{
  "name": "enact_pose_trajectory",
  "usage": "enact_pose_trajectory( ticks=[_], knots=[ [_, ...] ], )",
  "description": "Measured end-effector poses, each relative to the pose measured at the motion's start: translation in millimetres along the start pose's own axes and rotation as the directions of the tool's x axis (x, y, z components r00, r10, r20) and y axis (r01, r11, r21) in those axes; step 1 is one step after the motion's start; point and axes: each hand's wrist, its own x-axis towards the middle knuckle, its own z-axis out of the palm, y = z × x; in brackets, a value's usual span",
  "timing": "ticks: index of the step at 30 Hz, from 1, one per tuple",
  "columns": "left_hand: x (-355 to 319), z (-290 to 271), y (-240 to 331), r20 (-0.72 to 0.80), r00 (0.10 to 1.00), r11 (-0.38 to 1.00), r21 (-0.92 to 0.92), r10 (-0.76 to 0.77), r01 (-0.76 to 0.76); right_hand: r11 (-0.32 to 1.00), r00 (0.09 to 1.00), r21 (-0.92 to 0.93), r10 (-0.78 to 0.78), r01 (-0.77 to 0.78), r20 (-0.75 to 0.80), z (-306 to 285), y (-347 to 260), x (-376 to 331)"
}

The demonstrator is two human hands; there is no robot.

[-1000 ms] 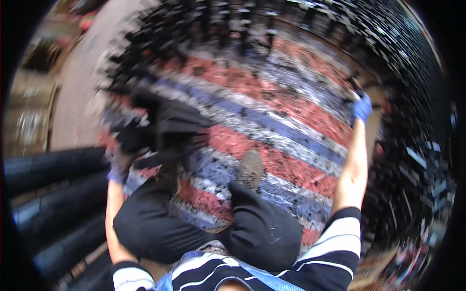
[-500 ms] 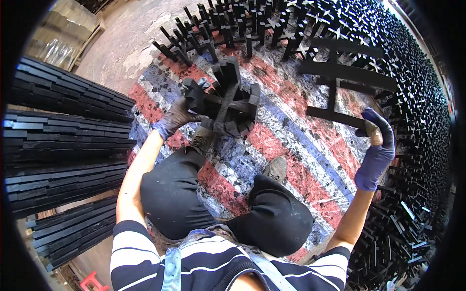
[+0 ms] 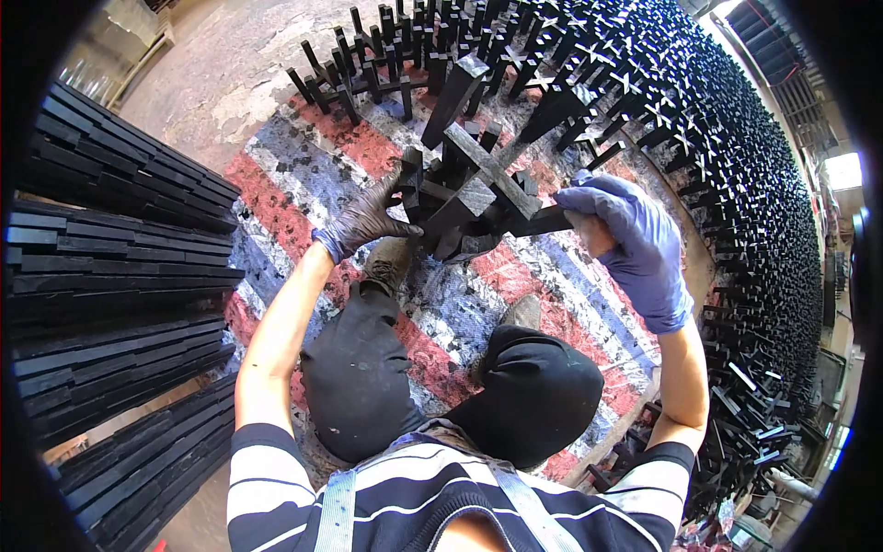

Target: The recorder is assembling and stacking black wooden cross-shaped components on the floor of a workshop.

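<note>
Above the cloth in front of me is a cluster of black wooden bars (image 3: 487,175), crossed and tilted at several angles. My left hand (image 3: 368,219), in a dark stained glove, grips the cluster's left side, its thumb along the near edge. In a blue-purple glove, my right hand (image 3: 627,235) is closed on the end of a black bar (image 3: 544,221) that runs left into the cluster. Bars overlap there, so I cannot tell where one piece joins another.
Several stacks of long black bars (image 3: 129,239) stand at my left. Many upright black crossed pieces (image 3: 736,184) crowd the far side and right. Beneath my feet lies a stained striped cloth (image 3: 441,294). A wrapped pale stack (image 3: 120,41) is at far left.
My right hand has moved left, bringing the crossbarred black piece from the right in against the cluster. My left hand stays at the cluster's left side. The view has shifted slightly.
</note>
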Motion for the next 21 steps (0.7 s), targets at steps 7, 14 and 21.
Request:
enact_pose_trajectory(
  ticks=[7, 14, 21],
  knots=[
    [-4.2, -11.6, -17.9, -0.030, 0.998, 0.999, 0.010, 0.046, -0.046, 0.993, 0.976, 0.076, -0.106, 0.093, 0.193, 22.1, 2.3, 22.5],
    [7.6, -16.4, -18.1, 0.014, 1.000, 0.991, 0.133, -0.017, 0.015, 0.988, 0.901, 0.157, -0.070, 0.002, 0.427, 59.0, 36.5, 0.2],
    [13.6, -35.2, -29.6, 0.129, 0.990, 0.906, 0.409, 0.065, -0.112, 0.735, 0.974, 0.639, 0.166, -0.225, 0.151, 58.8, 61.9, 0.4]
  ],
)
